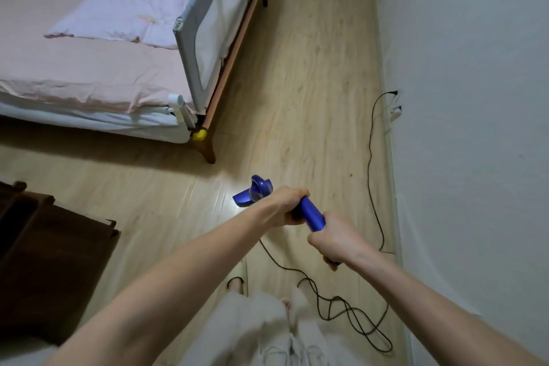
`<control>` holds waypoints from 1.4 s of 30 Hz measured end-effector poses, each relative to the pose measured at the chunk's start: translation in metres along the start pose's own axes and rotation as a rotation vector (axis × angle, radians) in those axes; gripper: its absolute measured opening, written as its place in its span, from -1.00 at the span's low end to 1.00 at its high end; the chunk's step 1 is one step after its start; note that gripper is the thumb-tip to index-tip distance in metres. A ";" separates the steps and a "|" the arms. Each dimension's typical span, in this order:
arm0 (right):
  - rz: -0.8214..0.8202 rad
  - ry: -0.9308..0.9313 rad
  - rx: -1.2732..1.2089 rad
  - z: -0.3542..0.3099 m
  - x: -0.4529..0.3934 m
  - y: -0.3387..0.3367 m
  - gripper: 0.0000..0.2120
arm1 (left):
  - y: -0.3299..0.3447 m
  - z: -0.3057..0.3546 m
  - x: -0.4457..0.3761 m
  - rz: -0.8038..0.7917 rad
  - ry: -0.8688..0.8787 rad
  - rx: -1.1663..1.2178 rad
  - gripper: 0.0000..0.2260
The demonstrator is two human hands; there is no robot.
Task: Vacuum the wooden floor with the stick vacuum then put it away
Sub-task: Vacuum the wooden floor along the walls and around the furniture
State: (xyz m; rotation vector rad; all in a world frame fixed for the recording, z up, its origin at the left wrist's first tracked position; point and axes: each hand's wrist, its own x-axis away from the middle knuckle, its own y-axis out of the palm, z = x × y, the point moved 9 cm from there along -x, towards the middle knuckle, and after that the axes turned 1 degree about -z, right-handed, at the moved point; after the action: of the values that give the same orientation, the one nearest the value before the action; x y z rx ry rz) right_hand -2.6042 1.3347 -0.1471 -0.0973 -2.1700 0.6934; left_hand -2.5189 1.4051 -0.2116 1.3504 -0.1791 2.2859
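I hold a blue stick vacuum (312, 215) in both hands over the pale wooden floor (300, 74). My left hand (286, 207) grips its blue body higher up, fingers curled round it. My right hand (334, 239) grips the lower end nearer to me. The vacuum's blue head (252, 192) lies on the floor just past my left hand, lighting a bright patch of boards beside it. The stick between head and hands is mostly hidden by my left hand.
A bed (98, 47) with a grey side rail (202, 36) fills the upper left; its wooden leg (208, 151) stands close to the vacuum head. A black cord (371, 157) runs from a wall socket along the right wall and loops by my feet. Dark furniture (44, 252) sits at left.
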 end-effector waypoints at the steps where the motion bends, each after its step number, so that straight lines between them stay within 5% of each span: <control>1: 0.025 0.012 -0.031 0.004 0.003 -0.003 -0.84 | 0.007 0.000 0.000 -0.010 0.004 -0.026 -0.83; 13: 0.046 0.048 -0.340 -0.052 -0.029 0.063 -0.79 | -0.064 0.031 -0.030 -0.014 0.037 -0.278 -0.91; 33: 0.168 0.122 -0.165 -0.199 -0.235 0.039 -0.74 | -0.174 0.213 -0.176 0.012 0.053 -0.355 -0.86; 42: 0.179 0.125 -0.185 -0.223 -0.257 0.017 -0.80 | -0.175 0.247 -0.195 -0.016 0.064 -0.284 -0.82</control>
State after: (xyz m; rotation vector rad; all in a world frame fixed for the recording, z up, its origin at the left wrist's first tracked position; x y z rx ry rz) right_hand -2.2751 1.3721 -0.2248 -0.4253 -2.1175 0.5675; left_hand -2.1647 1.4089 -0.2748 1.1277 -0.4510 2.1886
